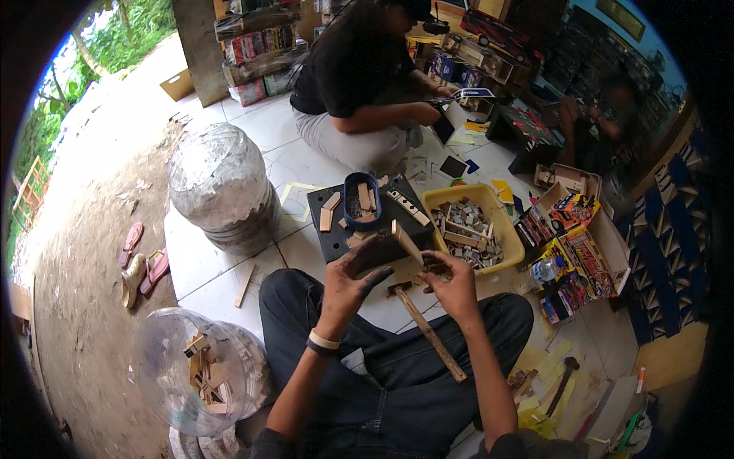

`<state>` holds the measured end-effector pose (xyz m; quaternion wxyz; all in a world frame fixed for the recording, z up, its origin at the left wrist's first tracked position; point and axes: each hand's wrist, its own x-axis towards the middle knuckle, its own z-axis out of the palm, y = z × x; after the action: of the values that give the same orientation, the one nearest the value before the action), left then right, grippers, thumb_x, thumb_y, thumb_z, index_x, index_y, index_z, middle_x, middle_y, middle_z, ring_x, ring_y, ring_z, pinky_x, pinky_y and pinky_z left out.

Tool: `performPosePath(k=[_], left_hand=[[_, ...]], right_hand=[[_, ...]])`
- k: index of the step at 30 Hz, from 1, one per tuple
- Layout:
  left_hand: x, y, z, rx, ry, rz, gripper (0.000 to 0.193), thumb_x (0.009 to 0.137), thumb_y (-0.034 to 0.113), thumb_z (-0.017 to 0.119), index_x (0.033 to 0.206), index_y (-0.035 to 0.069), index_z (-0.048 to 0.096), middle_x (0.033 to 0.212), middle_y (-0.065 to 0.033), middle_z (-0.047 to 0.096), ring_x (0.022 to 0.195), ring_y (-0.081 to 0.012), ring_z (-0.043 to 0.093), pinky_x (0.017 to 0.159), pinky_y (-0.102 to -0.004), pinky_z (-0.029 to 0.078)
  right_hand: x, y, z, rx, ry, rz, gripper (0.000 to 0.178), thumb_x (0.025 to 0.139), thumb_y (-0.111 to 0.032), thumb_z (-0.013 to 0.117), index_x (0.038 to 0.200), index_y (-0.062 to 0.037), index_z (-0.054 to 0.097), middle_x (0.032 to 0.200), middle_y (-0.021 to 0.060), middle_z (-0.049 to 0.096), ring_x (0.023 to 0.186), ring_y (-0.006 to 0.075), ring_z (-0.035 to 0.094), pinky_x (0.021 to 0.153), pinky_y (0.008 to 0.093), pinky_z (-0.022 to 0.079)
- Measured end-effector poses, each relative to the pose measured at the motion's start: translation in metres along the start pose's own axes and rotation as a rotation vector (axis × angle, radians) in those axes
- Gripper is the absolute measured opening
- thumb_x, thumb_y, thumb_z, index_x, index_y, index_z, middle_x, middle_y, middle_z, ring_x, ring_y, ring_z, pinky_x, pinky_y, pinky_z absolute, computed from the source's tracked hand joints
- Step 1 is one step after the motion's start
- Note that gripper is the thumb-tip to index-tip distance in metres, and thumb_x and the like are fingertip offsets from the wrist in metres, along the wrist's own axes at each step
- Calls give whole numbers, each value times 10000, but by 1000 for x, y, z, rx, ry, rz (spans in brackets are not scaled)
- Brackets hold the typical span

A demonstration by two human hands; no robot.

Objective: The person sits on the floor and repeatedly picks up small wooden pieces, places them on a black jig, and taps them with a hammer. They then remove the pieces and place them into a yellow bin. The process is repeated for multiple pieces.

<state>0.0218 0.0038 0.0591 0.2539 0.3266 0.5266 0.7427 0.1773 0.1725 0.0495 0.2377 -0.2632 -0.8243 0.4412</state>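
My right hand pinches the lower end of a slim light-brown wooden piece, which tilts up in front of me. Beside it my left hand is open, its thumb apart from the fingers. Whether those fingertips touch the wood I cannot tell. Below my hands lies a hammer with a wooden handle, its dark head toward the black block. On that block stands a blue oval tub with wooden pieces and small dark bits. A pale wooden piece and a piece with dark holes flank it.
A yellow basin of small parts stands right of the block. Left are a cloudy plastic container and a clear one with wood pieces. A person sits ahead; another sits far right. Colourful boxes and a second hammer lie right.
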Motion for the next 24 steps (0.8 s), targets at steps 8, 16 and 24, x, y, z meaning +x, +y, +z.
performPosePath(k=[8,16,24], left_hand=[[-6,41,27,101,-35,108,397,924,34,773,1294,-71,676,1178,-136,761,1072,-164,722,942,-294,573],[1,24,4,-215,191,-32,290,968,76,735,1225,-55,709,1146,-133,760,1028,-181,726,934,-303,579],[6,-19,-31,-855,245,-592,222,1009,154,682,1152,-13,647,994,-106,730,889,-191,744,953,-386,620]], right_hand=[[-25,-20,9,316,-50,62,366,880,-70,827,1231,-25,733,1111,98,758,1024,154,719,814,306,599],[-30,-40,12,414,-111,-63,405,866,-63,840,1245,0,714,1098,96,750,1010,153,719,822,296,609],[-29,-75,12,514,-224,-117,399,885,105,744,1273,73,661,1157,137,727,1093,190,706,962,332,619]])
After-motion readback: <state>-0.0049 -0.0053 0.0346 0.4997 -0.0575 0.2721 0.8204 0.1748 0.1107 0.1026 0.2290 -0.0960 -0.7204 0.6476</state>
